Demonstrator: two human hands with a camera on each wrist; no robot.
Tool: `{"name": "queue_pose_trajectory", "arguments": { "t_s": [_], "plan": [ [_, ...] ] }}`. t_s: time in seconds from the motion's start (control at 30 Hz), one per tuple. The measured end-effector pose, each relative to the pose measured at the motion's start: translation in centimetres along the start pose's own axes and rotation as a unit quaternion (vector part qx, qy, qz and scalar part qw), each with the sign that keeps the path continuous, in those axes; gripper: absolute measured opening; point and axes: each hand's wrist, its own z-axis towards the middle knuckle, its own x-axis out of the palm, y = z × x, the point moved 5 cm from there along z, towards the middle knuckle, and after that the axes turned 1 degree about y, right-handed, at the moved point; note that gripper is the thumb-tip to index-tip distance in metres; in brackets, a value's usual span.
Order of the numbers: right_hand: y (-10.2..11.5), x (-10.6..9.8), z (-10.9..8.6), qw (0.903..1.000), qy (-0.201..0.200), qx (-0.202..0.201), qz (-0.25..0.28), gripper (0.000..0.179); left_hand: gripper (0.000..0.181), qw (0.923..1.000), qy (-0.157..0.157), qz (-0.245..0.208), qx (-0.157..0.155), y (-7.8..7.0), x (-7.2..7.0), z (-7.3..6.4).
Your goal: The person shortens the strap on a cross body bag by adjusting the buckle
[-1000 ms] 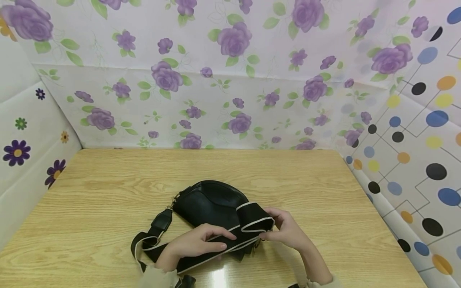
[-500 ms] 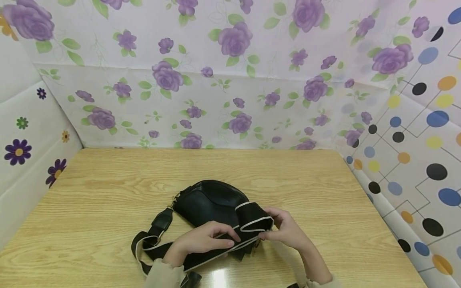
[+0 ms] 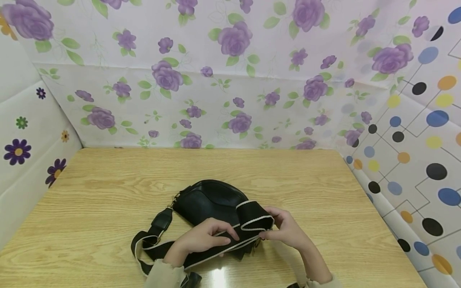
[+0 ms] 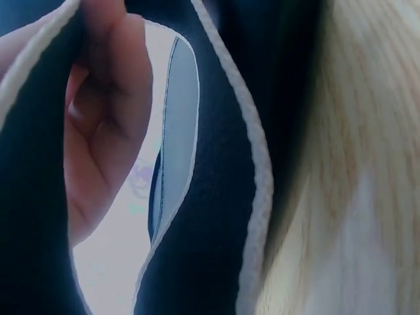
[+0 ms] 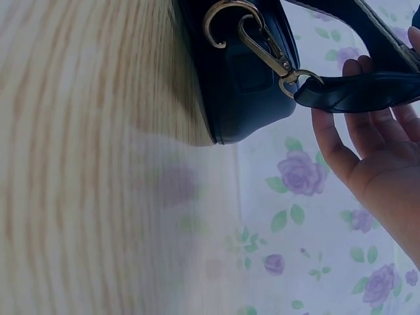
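A black handbag (image 3: 201, 204) with a rounded top lies on the table. Its wide black strap (image 3: 252, 216), edged in white, folds across the front and loops out at the left. My left hand (image 3: 201, 242) holds the strap between thumb and fingers, some fingers hidden beneath it. Curled fingers of the left hand (image 4: 108, 118) show between two runs of strap in the left wrist view. At the bag's right end my right hand (image 3: 286, 232) grips the folded strap near its leather end tab (image 5: 354, 92). A gold snap hook (image 5: 262, 49) joins that tab to the bag.
The wood-grain table (image 3: 126, 172) reaches back to a wall sheet (image 3: 216, 100) printed with purple flowers. A dotted sheet (image 3: 414, 160) stands on the right. At the left is a white sheet (image 3: 21, 200) with small flowers.
My left hand has shifted slightly right and away from me along the strap, mostly in the first half second. The right hand and the bag stay in place.
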Motion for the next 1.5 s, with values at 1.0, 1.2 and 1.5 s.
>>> {"name": "queue_pose_trajectory", "arguments": {
  "t_s": [1.0,1.2,1.5],
  "plan": [
    [0.1,-0.1,-0.2,1.0000,0.003,-0.007,-0.005,0.040,0.022,0.9993,-0.022,-0.029,0.002,-0.2,-0.6,-1.3],
    [0.1,-0.1,-0.3,0.9998,0.003,-0.019,-0.005,0.043,0.022,0.9987,-0.015,-0.047,0.007,0.0,-0.8,-1.7],
    [0.0,-0.3,-0.4,0.9995,0.002,-0.030,0.002,0.047,0.023,0.9988,-0.007,-0.043,0.020,0.2,-0.9,-2.1]
  ]
}}
